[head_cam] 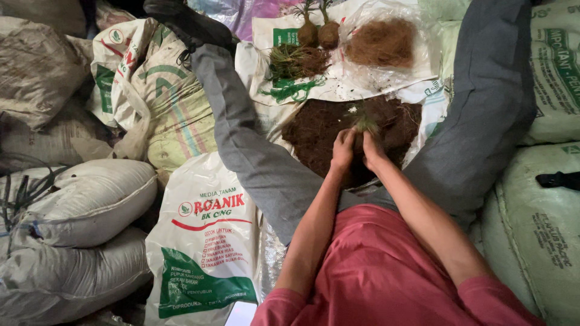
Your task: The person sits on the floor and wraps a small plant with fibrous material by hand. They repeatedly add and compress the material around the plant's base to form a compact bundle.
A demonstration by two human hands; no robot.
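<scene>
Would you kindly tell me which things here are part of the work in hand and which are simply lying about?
In use: left hand and right hand around a small seedling; dark soil pile; coconut fibre; two finished root balls.
Lying about: grey sacks; printed white bag; black strap.

Dark brown crumbly soil heap point(326, 136): matt, coarse, granular.

Small green seedling with thin needle-like leaves point(365, 124): fibrous, dull; gripped between left hand point(343, 151) and right hand point(372, 151), bare skin dusted with soil.

Rust-brown coir fibre wad point(380, 42): hairy, rough, lying on clear plastic film point(423, 66), thin, wrinkled, glossy.

Two round brown fibre-wrapped root balls point(318, 34): rough, stringy.

White woven plastic sack with red and green print point(205, 241): slight sheen, creased.

Grey trouser cloth point(254, 157): matt, soft weave.

Red shirt fabric point(386, 271): matt, smooth knit.

Pale grey stuffed woven sacks point(84, 199): dull, dusty.
</scene>
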